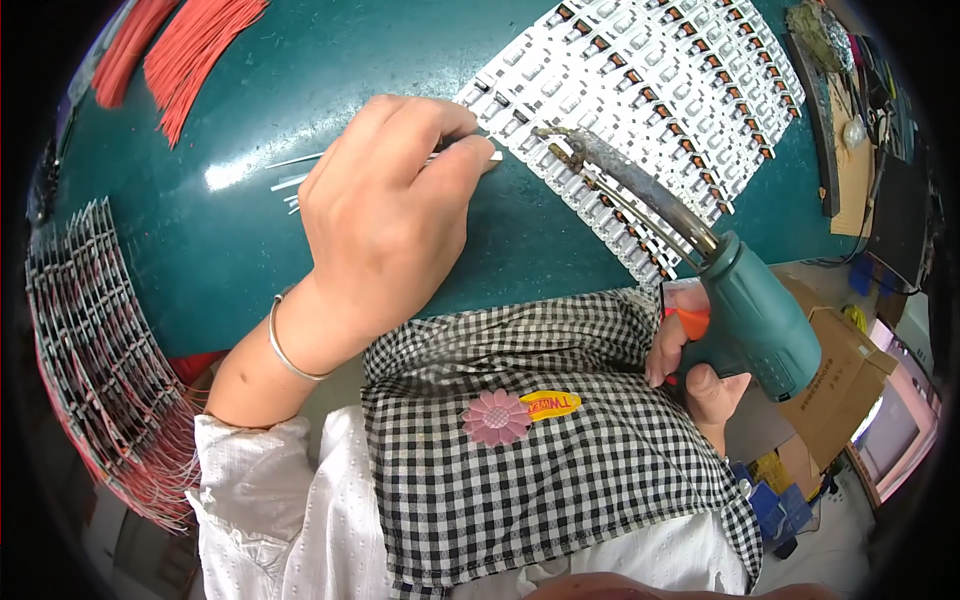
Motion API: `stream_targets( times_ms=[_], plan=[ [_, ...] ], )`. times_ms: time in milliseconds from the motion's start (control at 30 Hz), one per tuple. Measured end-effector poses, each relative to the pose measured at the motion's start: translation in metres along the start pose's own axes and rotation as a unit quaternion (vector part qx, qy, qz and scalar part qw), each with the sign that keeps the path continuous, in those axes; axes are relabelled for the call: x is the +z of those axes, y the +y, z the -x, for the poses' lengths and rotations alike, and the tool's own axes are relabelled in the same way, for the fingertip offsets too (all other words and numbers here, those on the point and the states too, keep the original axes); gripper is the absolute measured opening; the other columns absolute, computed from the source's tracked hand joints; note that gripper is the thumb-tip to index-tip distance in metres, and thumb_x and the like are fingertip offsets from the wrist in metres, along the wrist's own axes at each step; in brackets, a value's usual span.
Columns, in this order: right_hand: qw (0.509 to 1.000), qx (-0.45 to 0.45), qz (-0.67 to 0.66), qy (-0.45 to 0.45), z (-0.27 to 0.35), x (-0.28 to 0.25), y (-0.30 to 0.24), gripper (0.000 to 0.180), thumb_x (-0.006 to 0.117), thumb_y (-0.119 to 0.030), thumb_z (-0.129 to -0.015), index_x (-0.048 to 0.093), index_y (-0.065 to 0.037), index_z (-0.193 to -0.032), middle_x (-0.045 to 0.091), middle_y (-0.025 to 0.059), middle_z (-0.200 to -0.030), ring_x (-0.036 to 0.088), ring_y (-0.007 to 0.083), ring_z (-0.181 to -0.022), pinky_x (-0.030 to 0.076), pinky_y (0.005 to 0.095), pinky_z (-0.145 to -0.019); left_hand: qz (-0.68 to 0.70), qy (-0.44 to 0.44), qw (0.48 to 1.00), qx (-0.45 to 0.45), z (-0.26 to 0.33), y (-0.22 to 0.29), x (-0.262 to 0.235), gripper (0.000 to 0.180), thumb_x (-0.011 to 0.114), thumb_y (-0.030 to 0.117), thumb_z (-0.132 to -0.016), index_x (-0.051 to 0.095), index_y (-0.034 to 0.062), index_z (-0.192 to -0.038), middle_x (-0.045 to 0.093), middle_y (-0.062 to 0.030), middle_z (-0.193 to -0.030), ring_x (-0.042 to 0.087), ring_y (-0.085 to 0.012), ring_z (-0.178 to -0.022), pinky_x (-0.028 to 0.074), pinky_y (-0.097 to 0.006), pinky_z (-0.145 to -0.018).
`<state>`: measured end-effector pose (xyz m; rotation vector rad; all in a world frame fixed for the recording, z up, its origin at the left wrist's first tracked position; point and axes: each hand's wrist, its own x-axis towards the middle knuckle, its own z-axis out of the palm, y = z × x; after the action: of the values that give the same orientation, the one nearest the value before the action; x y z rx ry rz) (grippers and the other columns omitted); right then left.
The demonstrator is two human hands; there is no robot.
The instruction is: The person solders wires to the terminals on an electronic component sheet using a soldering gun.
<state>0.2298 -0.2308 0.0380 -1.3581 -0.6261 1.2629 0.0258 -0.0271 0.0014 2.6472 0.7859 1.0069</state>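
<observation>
My left hand [388,205] is closed in a pinch at the left edge of a white circuit board panel [600,130]. Thin white wires [290,182] stick out on both sides of its fist. My right hand [705,390] grips the handle of a green soldering gun [765,315] with an orange trigger. The gun's long dark metal barrel reaches up and left across the panel. Its tip lies over the panel's left part, a short way right of my left fingertips; whether it touches the board I cannot tell. Rows of small components cover the panel.
Bundles of red wires [195,60] lie at the far left of the green table [240,250]. A stack of wired board strips [90,340] hangs along the left edge. A dark bar [815,130] lies right of the panel. Cardboard boxes [835,375] stand at the lower right.
</observation>
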Motion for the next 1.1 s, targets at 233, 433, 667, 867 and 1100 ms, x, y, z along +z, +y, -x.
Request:
stream_targets(
  times_ms=[233,433,667,867,1100],
  plan=[
    [0.995,0.037,0.054,-0.081,0.000,-0.012,0.001,0.073,0.070,-0.045,-0.080,0.047,0.002,-0.130,0.057,0.0058,-0.080,0.053,0.0124,-0.058,0.042,0.0239,-0.053,0.031,-0.030,0.999,-0.026,0.005,0.007,0.003,0.021,0.074,-0.005,-0.063,0.069,0.0039,-0.081,0.048,-0.0039,-0.060,0.050,-0.0155,-0.050,0.039,-0.026,-0.044],
    [1.000,0.025,0.010,-0.006,-0.001,-0.002,0.008,0.069,0.077,-0.037,-0.076,0.045,0.008,-0.117,0.051,0.0069,-0.062,0.052,0.0163,-0.049,0.044,0.0259,-0.045,0.042,-0.037,0.998,-0.033,0.006,0.007,0.005,0.022,0.075,-0.004,-0.063,0.069,0.0036,-0.082,0.047,-0.0038,-0.060,0.049,-0.0152,-0.048,0.038,-0.027,-0.042],
    [0.994,0.028,0.100,-0.019,0.000,-0.007,0.010,0.068,0.078,-0.035,-0.076,0.045,0.007,-0.116,0.050,0.0077,-0.063,0.053,0.0170,-0.051,0.045,0.0269,-0.046,0.043,-0.057,0.997,-0.042,0.002,0.009,0.004,0.020,0.074,-0.004,-0.065,0.069,0.0043,-0.082,0.049,-0.0047,-0.061,0.050,-0.0163,-0.048,0.039,-0.027,-0.043],
    [0.998,0.042,0.025,-0.034,0.000,-0.007,-0.004,0.066,0.072,-0.042,-0.080,0.051,0.003,-0.124,0.055,0.0053,-0.068,0.053,0.0137,-0.060,0.043,0.0248,-0.056,0.027,-0.059,0.997,-0.045,0.004,0.009,0.002,0.019,0.074,-0.003,-0.066,0.068,0.0043,-0.082,0.052,-0.0049,-0.062,0.052,-0.0167,-0.049,0.040,-0.027,-0.043],
    [0.998,0.037,0.021,-0.041,0.005,-0.014,-0.004,0.072,0.072,-0.042,-0.079,0.049,0.004,-0.128,0.055,0.0068,-0.070,0.053,0.0139,-0.060,0.042,0.0246,-0.055,0.033,-0.056,0.997,-0.044,0.003,0.012,0.002,0.018,0.073,-0.003,-0.066,0.068,0.0035,-0.082,0.054,-0.0048,-0.064,0.053,-0.0170,-0.051,0.041,-0.027,-0.045]
  ],
)
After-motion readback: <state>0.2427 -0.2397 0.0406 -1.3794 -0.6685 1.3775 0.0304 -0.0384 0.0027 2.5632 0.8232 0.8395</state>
